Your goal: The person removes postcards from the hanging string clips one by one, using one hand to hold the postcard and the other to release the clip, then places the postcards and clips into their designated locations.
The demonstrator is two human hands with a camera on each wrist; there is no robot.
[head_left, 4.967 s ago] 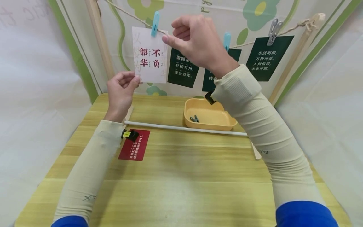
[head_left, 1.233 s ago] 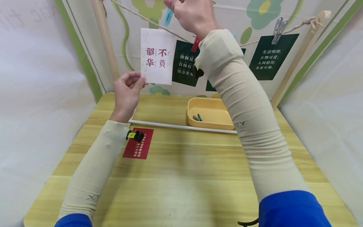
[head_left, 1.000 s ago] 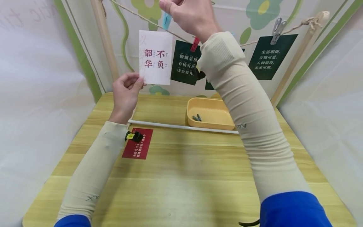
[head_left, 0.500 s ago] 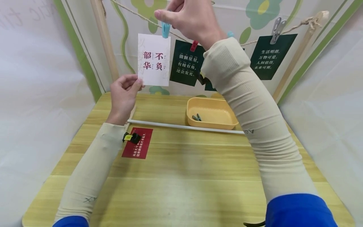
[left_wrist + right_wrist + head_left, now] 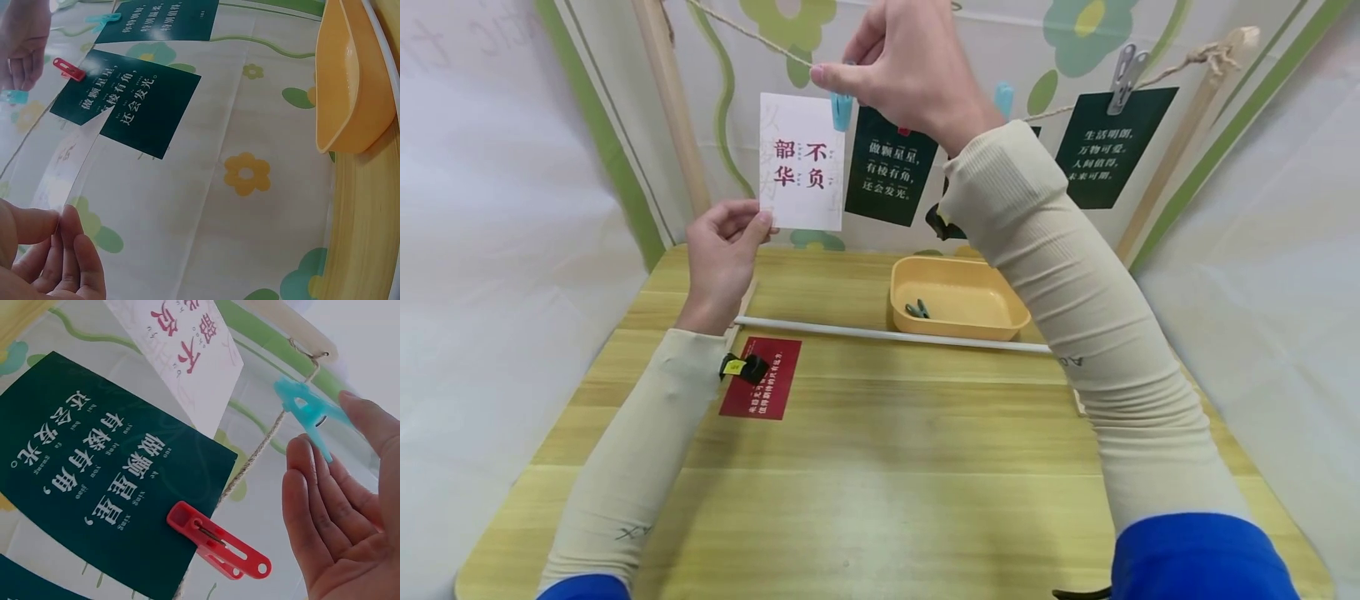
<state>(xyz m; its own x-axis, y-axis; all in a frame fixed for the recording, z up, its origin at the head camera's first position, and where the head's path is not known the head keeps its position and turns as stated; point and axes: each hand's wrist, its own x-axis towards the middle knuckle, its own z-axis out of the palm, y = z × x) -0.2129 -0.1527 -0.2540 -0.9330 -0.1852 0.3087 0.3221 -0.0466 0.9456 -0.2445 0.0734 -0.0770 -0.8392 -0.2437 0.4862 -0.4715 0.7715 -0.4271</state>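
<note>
My left hand (image 5: 724,254) pinches the lower left edge of a white card (image 5: 801,204) with red characters, held upright below the rope (image 5: 752,33). My right hand (image 5: 910,67) pinches a light-blue clothespin (image 5: 303,406) by its legs, thumb on one side and fingers on the other. In the head view the clothespin overlaps the card's top right corner; in the right wrist view its nose is at the rope, beside the card. Next to it hangs a dark green card (image 5: 94,487), clipped by a red clothespin (image 5: 219,540).
More green cards hang rightward, one from a grey clothespin (image 5: 1123,79), another near a second blue clothespin (image 5: 1004,98). Wooden posts (image 5: 673,108) carry the rope. A yellow tray (image 5: 970,329) holds a dark clothespin (image 5: 917,309). A white rod (image 5: 880,335) and red card (image 5: 775,392) lie nearer.
The blue clothespin was on the rope over the white card, then lifted above it in my right hand. Over the last second it comes down to the card's top corner; the card dips slightly.
</note>
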